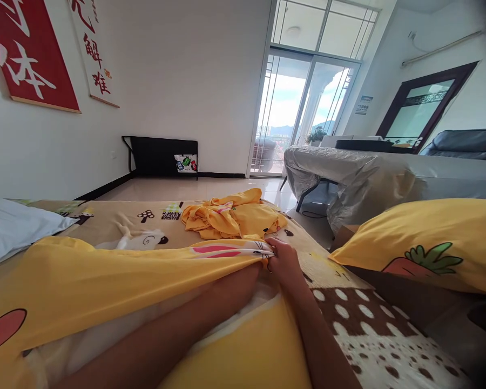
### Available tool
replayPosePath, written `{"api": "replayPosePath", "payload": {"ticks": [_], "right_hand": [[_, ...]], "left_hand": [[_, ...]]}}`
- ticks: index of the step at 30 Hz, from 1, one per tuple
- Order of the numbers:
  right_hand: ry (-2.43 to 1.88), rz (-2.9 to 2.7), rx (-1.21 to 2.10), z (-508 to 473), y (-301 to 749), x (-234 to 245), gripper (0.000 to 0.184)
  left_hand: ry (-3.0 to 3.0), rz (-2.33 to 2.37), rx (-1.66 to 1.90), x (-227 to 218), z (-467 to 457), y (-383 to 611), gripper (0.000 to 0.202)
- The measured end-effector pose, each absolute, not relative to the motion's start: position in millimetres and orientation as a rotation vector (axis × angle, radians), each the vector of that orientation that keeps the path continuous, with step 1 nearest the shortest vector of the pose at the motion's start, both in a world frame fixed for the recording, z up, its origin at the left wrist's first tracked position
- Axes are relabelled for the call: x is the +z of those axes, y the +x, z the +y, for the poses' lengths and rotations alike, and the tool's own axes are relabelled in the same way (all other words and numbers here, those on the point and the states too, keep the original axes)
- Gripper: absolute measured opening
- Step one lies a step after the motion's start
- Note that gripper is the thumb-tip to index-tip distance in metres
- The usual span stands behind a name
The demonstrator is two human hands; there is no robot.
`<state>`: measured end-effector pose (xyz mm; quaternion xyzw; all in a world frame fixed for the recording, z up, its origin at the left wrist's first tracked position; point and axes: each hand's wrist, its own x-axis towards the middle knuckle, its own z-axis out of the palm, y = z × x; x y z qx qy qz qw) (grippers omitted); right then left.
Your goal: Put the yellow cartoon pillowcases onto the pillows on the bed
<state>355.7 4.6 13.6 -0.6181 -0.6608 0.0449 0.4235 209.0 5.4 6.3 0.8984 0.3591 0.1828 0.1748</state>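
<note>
A yellow pillowcase [117, 281] with rabbit and carrot prints stretches across my view. My right hand [284, 260] grips it at the far corner, beside the printed rabbit face, with its fingers closed on the cloth. My left forearm [174, 324] reaches under the upper layer of the pillowcase; the left hand [257, 273] is mostly hidden near that same corner, its fingers out of sight. Whitish material [263, 292] shows beneath the cloth near the forearm. Just beyond the corner lies a crumpled yellow cloth [235, 216].
A patterned blanket [348, 319] lies underneath. At the right, a yellow carrot-print pillow [429, 243] rests on a cardboard box [344, 236]. A white pillow [20, 227] is at the left. Behind stand a plastic-covered table [348, 167] and a folded black frame [157, 156].
</note>
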Motion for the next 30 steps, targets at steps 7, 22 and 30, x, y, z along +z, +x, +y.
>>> {"api": "replayPosePath", "payload": {"ticks": [7, 22, 30], "right_hand": [[-1.501, -1.710, 0.231, 5.5, 356.0, 13.6, 0.032], [-1.457, -1.693, 0.286, -8.4, 350.0, 26.0, 0.029], [-1.494, -1.683, 0.284, -9.3, 347.0, 26.8, 0.014]], "left_hand": [[2.758, 0.917, 0.361, 18.7, -2.4, 196.7, 0.039], [2.846, 0.884, 0.376, 44.4, -24.7, 187.4, 0.025], [2.521, 0.855, 0.493, 42.6, -8.8, 187.6, 0.027]]}}
